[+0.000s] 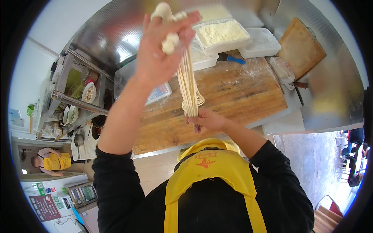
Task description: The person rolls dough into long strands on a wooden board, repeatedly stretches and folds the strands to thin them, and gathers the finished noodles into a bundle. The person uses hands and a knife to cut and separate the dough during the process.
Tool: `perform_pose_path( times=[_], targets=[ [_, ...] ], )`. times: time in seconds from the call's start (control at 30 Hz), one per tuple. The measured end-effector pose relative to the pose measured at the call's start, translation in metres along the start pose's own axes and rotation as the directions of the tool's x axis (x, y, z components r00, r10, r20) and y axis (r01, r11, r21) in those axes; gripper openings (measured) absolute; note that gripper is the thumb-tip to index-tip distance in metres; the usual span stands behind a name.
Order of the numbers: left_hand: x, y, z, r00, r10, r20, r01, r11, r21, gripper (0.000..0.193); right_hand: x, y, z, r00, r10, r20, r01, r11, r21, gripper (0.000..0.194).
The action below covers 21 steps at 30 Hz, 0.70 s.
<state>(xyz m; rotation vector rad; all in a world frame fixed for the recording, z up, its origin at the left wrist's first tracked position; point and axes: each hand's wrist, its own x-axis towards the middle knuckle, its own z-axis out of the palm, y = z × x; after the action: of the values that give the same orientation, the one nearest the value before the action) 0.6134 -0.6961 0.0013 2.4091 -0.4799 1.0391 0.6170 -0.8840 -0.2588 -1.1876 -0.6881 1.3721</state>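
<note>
A bundle of hand-pulled noodle strands (186,81) stretches between my two hands. My left hand (163,52) is raised high over the far side of the board, its fingers spread, with lumps of pale dough (170,43) pressed between them. Close to my body, my right hand (208,120) grips the near end of the strands, and a bit of them sticks out below the fingers. Looped noodles (199,99) rest on the floury wooden work board (247,90) just behind that hand. Part of the bundle's upper end is hidden by my left hand.
Behind the board stand a white tub of flour (224,32), another white tub (259,43) and a blue-handled scraper (235,60). A wooden cutting board (301,48) leans at the right. Metal shelving (78,102) with bowls is at left; a person in a yellow apron (56,161) stands beyond.
</note>
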Motion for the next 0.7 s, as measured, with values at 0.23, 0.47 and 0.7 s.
perform_pose_path(
  times=[0.23, 0.47, 0.7],
  targets=[
    [0.09, 0.057, -0.038, 0.997, 0.018, -0.069, -0.016, 0.999, 0.032, 0.044, 0.006, 0.078, -0.007, 0.877, -0.475, -0.074, 0.063, 0.266, -0.962, 0.036],
    [0.063, -0.026, -0.133, 0.972, 0.143, -0.187, -0.07, 0.933, 0.353, 0.041, -0.015, 0.048, -0.025, 0.974, -0.01, -0.228, -0.228, 0.013, -0.974, 0.038],
    [-0.231, -0.128, -0.153, 0.736, -0.569, -0.367, 0.591, 0.277, 0.758, 0.042, -0.214, 0.054, -0.171, 0.502, -0.617, -0.606, -0.66, 0.179, -0.73, 0.024]
  ],
)
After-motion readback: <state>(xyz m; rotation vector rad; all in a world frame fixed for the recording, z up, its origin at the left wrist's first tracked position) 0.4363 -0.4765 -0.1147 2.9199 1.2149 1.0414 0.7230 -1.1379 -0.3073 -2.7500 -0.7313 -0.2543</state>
